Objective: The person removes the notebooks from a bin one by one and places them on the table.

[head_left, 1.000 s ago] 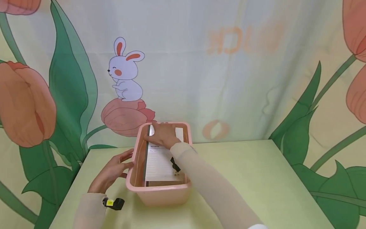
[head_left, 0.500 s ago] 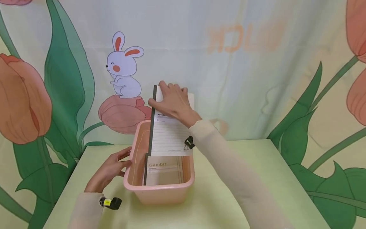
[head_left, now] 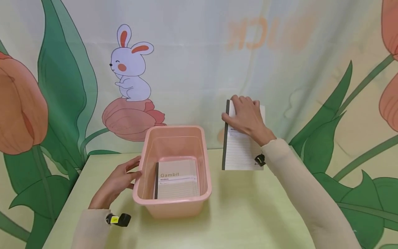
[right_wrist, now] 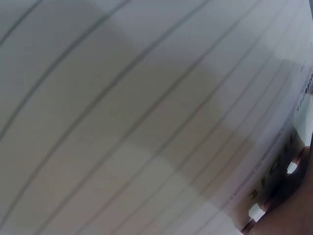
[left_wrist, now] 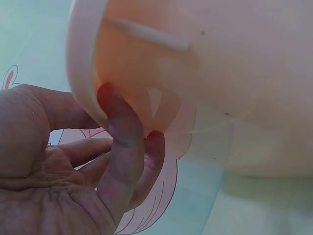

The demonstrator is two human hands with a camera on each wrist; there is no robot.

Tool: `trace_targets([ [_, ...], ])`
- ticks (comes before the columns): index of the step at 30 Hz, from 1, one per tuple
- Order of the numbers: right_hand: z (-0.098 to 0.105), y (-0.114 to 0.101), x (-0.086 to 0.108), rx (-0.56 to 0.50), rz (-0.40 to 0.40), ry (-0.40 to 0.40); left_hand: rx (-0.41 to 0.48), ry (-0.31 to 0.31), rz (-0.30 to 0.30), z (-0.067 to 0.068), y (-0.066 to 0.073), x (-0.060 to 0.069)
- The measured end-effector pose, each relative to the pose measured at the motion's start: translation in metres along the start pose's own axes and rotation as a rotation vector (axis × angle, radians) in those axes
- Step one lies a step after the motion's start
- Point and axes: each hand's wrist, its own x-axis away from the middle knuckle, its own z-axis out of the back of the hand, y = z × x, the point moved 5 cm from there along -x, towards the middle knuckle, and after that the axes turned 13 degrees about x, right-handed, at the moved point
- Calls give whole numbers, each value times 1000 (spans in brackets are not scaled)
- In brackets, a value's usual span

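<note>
1. The fingers [head_left: 237, 103] of the right hand [head_left: 248, 119] are bent over the top edge of a lined notebook [head_left: 240, 152], the thumb lying across its dark spine [head_left: 225, 145]; that hand plainly has it gripped.
2. The lined notebook hangs down below those fingers, cover facing the person, held up over the pale green table [head_left: 280, 200] and apart from the tub. The right wrist view shows its printed lines very close, fingers at the lower right.
3. Over at the other side, the left hand [head_left: 121, 178] has its fingertips on the near side rim of a pink tub [head_left: 174, 201]. In the left wrist view I can see them curled about that rim, pinching it.
4. Just past the left fingertips, down inside the tub, a Gambit notebook [head_left: 178, 183] lies face up, its own dark edge on the side nearest those fingers.
5. Beyond the hands hangs a curtain [head_left: 196, 76]; a white rabbit [head_left: 132, 76] sits on a pink tulip [head_left: 133, 119] above the left fingers.
6. Behind each set of fingers comes a cream sleeve [head_left: 93, 226]; the black device [head_left: 124, 220] at the left wrist bears a yellow label [head_left: 114, 219].
</note>
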Motion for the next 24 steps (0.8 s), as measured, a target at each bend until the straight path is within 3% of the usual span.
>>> trace_targets([
  [6,-81,27,28,62,-19,-135,13,-5,-20,2,1,3],
  [14,-184,17,45,76,13,-292,33,-2,-25,8,1,2],
  [18,-215,10,50,78,27,-337,45,-7,-25,9,-1,-2],
  [24,-245,-1,60,64,46,-369,56,4,-17,8,-5,-3],
])
